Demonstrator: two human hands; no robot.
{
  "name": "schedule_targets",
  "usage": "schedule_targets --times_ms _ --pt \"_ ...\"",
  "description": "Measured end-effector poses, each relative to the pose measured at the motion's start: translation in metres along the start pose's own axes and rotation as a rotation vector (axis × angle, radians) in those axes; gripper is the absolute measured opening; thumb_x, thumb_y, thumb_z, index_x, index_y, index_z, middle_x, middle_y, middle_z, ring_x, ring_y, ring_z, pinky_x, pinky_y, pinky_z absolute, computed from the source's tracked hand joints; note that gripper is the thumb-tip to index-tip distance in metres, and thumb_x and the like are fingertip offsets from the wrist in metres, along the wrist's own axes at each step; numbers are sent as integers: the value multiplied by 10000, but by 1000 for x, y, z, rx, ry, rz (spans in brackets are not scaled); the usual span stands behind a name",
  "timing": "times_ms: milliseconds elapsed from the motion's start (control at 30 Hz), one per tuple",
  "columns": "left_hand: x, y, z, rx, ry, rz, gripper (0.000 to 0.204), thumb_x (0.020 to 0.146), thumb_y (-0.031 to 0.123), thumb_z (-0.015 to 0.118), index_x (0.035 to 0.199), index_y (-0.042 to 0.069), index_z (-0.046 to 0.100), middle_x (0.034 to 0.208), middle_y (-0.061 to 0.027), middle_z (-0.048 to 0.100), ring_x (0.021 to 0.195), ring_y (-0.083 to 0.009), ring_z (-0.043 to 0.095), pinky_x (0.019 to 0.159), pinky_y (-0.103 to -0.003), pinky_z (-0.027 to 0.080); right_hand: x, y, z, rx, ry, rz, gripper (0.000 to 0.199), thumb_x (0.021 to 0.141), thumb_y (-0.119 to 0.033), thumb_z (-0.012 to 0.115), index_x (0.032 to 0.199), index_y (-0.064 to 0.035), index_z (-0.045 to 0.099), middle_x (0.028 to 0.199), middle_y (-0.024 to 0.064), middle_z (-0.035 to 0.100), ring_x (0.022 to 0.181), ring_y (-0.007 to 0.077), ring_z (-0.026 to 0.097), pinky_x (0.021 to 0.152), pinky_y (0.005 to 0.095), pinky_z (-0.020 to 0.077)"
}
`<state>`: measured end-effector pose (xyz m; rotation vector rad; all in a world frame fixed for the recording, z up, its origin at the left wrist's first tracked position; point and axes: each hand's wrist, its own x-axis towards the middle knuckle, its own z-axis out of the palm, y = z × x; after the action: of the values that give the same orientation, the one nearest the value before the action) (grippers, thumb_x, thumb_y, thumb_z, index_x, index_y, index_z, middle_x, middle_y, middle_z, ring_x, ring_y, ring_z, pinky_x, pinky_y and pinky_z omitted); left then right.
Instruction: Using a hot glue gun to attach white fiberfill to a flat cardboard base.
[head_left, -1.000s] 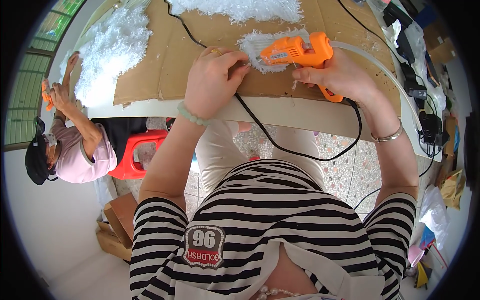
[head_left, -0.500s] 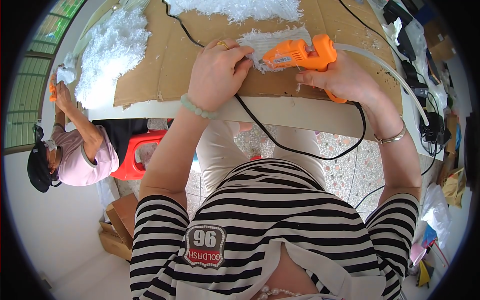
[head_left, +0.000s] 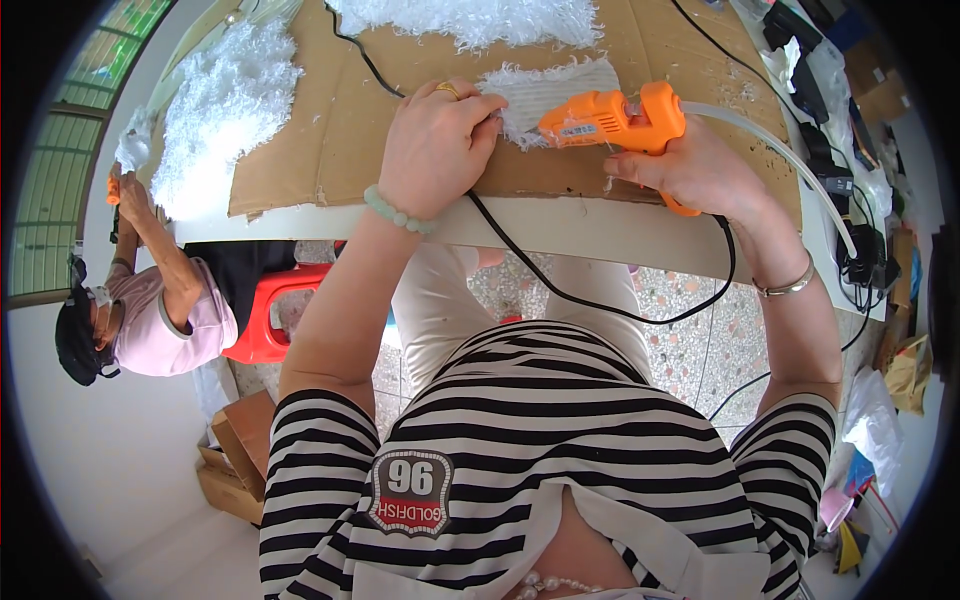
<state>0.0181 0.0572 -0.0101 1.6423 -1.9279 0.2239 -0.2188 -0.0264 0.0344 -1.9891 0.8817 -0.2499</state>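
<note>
An orange hot glue gun [head_left: 655, 105] is gripped in my right hand [head_left: 715, 170], its nozzle pointing left over a small piece of white, fringed, ribbed fabric [head_left: 575, 80]. A clear, pale glue stick [head_left: 770, 130] curves out of the gun's back, and a black cord [head_left: 600, 305] hangs from its handle. At the left end of the fabric, my left hand [head_left: 432, 145] pinches the edge between thumb and forefinger. The fabric lies on a brown cardboard sheet [head_left: 330, 140]. What the nozzle tip touches is too small to make out.
Fluffy white material lies in one pile [head_left: 230, 110] at the left and another [head_left: 480, 18] at the far edge. A co-worker [head_left: 165, 305] sits at the left, on a red stool [head_left: 275, 310]. Black adapters and cables [head_left: 865, 260] crowd the right side.
My right hand and the glue gun have shifted slightly right and nearer to me, uncovering more fabric. My left hand stays nearly still. The co-worker's hands have moved a little.
</note>
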Motion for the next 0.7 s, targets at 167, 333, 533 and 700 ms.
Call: schedule_targets --times_ms 167,333,533,700 --pt "0 0 -3 6 -1 19 166 728 85 582 861 100 681 828 -49 620 816 -271 577 695 -392 457 2 0 0 0 -2 -8 306 752 -217 697 967 -25 594 732 7 568 661 97 501 627 250 437" --pt "0 1 -2 16 1 25 177 720 78 580 864 101 679 842 -52 622 817 -278 574 699 -390 455 11 -3 4 -25 -1 -64 288 759 -196 705 952 -21 583 734 -9 554 668 85 487 627 238 423" --pt "-1 4 -5 -6 -16 8 194 694 103 613 878 106 675 854 -50 619 831 -275 572 716 -390 451 12 0 4 -26 9 -96 284 757 -189 713 932 -18 569 739 -12 551 673 78 479 634 234 420" --pt "0 4 -8 -8 -38 3 240 654 171 666 887 112 674 860 -47 618 827 -277 570 725 -391 450 -1 -1 -5 -18 -21 22 306 749 -223 682 960 -23 588 772 44 594 689 131 533 665 273 450"
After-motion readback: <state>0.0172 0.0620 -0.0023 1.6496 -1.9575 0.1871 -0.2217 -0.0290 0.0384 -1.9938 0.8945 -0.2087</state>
